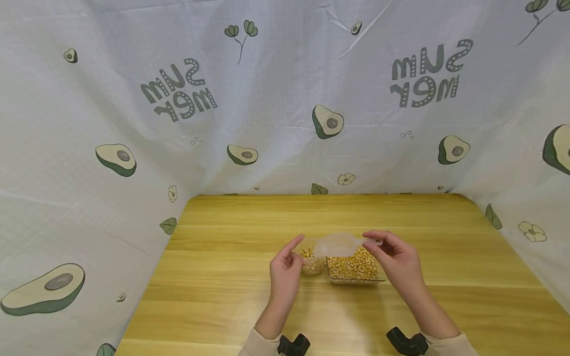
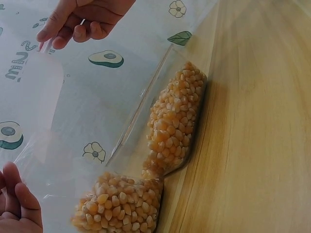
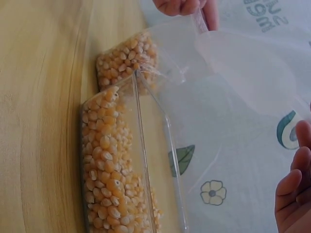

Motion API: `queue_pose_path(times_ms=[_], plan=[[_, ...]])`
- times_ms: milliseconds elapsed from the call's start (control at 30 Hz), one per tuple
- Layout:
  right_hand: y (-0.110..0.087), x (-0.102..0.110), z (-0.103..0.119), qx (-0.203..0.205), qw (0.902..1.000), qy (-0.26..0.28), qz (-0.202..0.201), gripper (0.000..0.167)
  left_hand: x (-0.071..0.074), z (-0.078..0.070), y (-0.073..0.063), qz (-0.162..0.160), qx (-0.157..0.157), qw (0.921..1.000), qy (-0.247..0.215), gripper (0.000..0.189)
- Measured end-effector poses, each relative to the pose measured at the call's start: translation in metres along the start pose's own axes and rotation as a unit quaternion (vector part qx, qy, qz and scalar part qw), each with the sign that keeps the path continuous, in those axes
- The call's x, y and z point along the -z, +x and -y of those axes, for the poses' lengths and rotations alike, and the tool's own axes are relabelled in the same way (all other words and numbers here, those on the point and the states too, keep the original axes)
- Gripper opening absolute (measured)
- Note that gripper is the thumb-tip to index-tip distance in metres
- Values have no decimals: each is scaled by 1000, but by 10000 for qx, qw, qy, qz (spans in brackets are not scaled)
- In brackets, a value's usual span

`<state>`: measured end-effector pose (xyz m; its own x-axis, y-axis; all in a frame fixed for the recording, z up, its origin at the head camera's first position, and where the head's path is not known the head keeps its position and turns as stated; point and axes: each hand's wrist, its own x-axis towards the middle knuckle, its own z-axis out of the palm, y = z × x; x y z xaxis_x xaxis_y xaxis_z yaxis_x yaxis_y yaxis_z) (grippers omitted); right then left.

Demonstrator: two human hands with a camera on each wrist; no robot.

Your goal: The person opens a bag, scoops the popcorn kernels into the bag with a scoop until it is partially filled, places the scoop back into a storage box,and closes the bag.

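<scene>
My right hand [image 1: 399, 259] pinches the handle of a translucent white scoop [image 1: 335, 245] between thumb and fingers. The scoop's bowl hangs tilted toward the left, above a clear rectangular container [image 1: 356, 282]; no kernels show through it. Dried corn kernels [image 1: 358, 264] fill much of that container, heaped toward one side. Just left stands a clear round cup [image 1: 310, 243], also partly filled with corn kernels [image 3: 129, 58]. My left hand [image 1: 286, 272] grips this cup at its rim, the thumb on the near side and the index finger reaching the far side.
Both containers stand on a wooden table [image 1: 222, 277], side by side and close together. Behind the table and along its sides hangs a pale cloth [image 1: 276, 99] printed with avocados. Dark wrist-camera mounts [image 1: 407, 342] sit at both cuffs.
</scene>
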<state>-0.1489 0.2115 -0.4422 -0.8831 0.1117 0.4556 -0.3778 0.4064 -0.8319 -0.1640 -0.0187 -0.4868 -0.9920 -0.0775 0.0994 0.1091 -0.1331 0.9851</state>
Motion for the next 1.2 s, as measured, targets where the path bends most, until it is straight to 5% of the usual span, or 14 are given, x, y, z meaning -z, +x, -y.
queue_pose_path(times_ms=[467,700,933,1200], plan=[[-2,3,-1,-19,9998,183,-27,16,0,1,0,-64,40,10000,-16,45],[-6,7,-7,-851,9942,372,-548,19,-1,0,-1,-112,-16,9999,-47,44],[-10,17,-16,-1534,9770,1093,-1005,22,-1,-1,-1,-92,-23,10000,-28,45],[-20,29,-37,-1822,9723,1211,-826,27,-1,-1,-1,-101,-61,9999,-78,45]])
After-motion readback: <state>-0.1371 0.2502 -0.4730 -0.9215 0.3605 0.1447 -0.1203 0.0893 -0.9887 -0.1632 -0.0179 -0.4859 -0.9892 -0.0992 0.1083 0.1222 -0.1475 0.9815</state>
